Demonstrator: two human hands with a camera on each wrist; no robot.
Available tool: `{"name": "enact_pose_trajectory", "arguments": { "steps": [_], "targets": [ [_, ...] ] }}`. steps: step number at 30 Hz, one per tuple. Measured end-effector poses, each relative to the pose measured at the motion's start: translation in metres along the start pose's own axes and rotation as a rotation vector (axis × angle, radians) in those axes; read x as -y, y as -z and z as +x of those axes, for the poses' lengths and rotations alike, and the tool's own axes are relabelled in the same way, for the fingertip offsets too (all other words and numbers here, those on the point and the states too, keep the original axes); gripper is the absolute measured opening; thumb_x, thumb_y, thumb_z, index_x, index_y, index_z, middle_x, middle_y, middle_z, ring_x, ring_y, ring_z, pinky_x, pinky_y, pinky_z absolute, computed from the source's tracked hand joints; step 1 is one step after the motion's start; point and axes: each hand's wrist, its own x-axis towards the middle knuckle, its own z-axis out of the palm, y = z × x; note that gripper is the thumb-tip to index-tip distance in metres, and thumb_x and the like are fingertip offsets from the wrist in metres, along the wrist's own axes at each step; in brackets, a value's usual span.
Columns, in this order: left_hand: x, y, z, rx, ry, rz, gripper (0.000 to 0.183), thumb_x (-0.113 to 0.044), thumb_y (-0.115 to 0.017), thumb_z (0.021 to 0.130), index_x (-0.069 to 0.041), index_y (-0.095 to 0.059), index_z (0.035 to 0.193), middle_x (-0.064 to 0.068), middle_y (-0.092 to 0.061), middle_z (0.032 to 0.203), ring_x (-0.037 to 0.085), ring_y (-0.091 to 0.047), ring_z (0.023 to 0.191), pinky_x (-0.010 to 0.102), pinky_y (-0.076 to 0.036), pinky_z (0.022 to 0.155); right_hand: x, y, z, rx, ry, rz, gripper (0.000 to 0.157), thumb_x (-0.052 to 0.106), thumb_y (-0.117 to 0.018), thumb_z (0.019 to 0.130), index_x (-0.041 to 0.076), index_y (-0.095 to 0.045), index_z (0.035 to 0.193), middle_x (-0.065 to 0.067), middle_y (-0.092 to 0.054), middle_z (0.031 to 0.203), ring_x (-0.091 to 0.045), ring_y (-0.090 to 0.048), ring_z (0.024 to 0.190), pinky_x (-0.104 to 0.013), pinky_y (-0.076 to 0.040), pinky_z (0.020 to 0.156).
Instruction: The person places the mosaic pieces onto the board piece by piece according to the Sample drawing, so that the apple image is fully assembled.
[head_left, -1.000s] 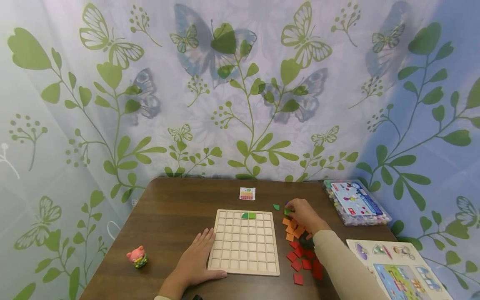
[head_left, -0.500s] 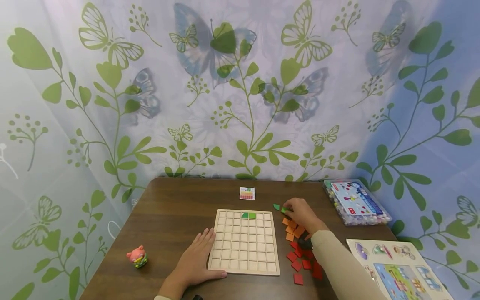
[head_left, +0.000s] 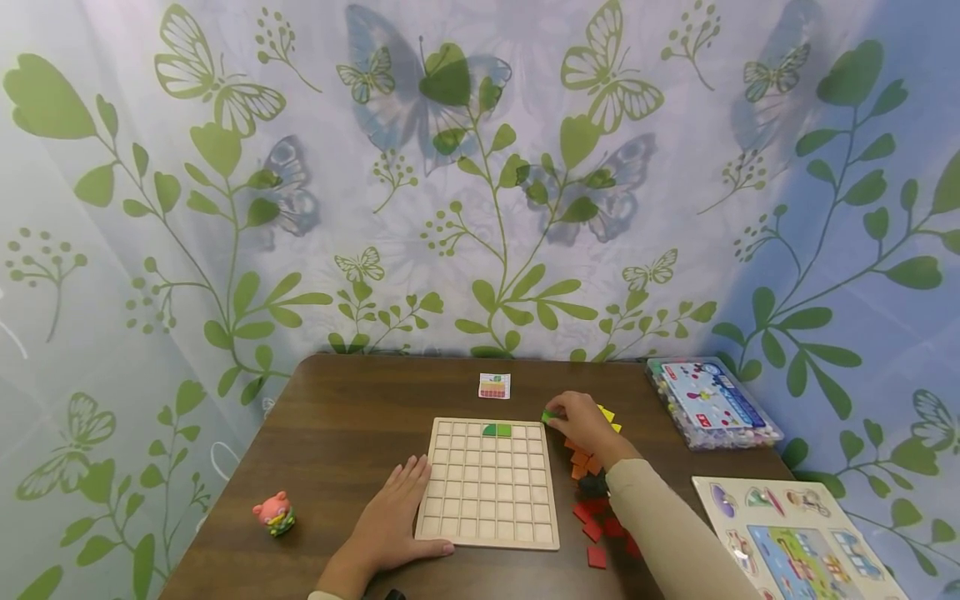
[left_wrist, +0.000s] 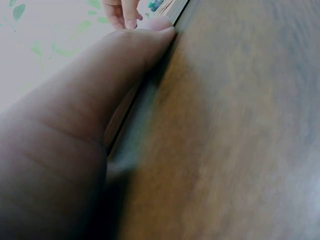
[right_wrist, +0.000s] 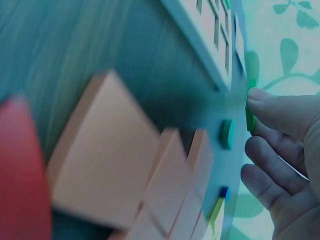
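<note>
My right hand (head_left: 588, 423) pinches a green tile (right_wrist: 250, 111) between thumb and forefinger, just off the far right corner of the wooden grid board (head_left: 483, 492). Below that tile, a darker green piece (right_wrist: 228, 134) lies on the table in the right wrist view. The board's far row holds a dark green quarter-round tile (head_left: 490, 430) and a light green square tile (head_left: 505, 431) side by side. My left hand (head_left: 397, 510) rests flat at the board's left side, fingers extended, with the thumb along its near edge.
Right of the board lie orange tiles (head_left: 580, 458), red tiles (head_left: 596, 557) and yellow tiles (head_left: 607, 414). A small pattern card (head_left: 495, 386) sits behind the board. Farther right are a bead box (head_left: 712, 408) and a picture puzzle (head_left: 802, 542). A pink figurine (head_left: 275, 512) stands left.
My right hand has picked a green tile from the pile and carried it left toward the board, uncovering yellow tiles. The left hand has stayed put.
</note>
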Motion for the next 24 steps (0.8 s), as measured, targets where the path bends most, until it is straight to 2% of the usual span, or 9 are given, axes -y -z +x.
{"name": "enact_pose_trajectory", "arguments": {
  "steps": [10, 19, 24],
  "targets": [
    [0.002, -0.004, 0.000, -0.021, -0.012, 0.014, 0.124, -0.086, -0.064, 0.081, 0.010, -0.041, 0.156, 0.024, -0.037, 0.163, 0.039, -0.033, 0.151, 0.056, -0.029, 0.120, 0.027, -0.010, 0.006, 0.033, -0.014, 0.045, 0.023, 0.004, -0.082, 0.092, 0.005, -0.077, 0.114, -0.004, -0.068, 0.109, -0.023, -0.067, 0.099, -0.039, -0.059, 0.086],
    [0.003, -0.003, 0.002, -0.009, 0.000, 0.009, 0.125, -0.087, -0.064, 0.080, 0.010, -0.041, 0.156, 0.024, -0.036, 0.164, 0.039, -0.032, 0.152, 0.055, -0.027, 0.122, 0.042, -0.020, 0.010, 0.065, 0.004, 0.067, 0.025, 0.007, -0.082, 0.093, 0.008, -0.077, 0.117, -0.001, -0.067, 0.110, -0.021, -0.066, 0.102, -0.038, -0.058, 0.088],
    [0.002, -0.001, 0.002, 0.026, 0.024, -0.004, 0.126, -0.088, -0.063, 0.080, 0.008, -0.040, 0.158, 0.022, -0.034, 0.165, 0.036, -0.029, 0.153, 0.053, -0.024, 0.123, 0.051, -0.028, 0.011, 0.096, 0.041, 0.089, 0.024, 0.006, -0.081, 0.093, 0.005, -0.076, 0.117, -0.004, -0.067, 0.111, -0.022, -0.065, 0.102, -0.037, -0.058, 0.087]
  ]
}}
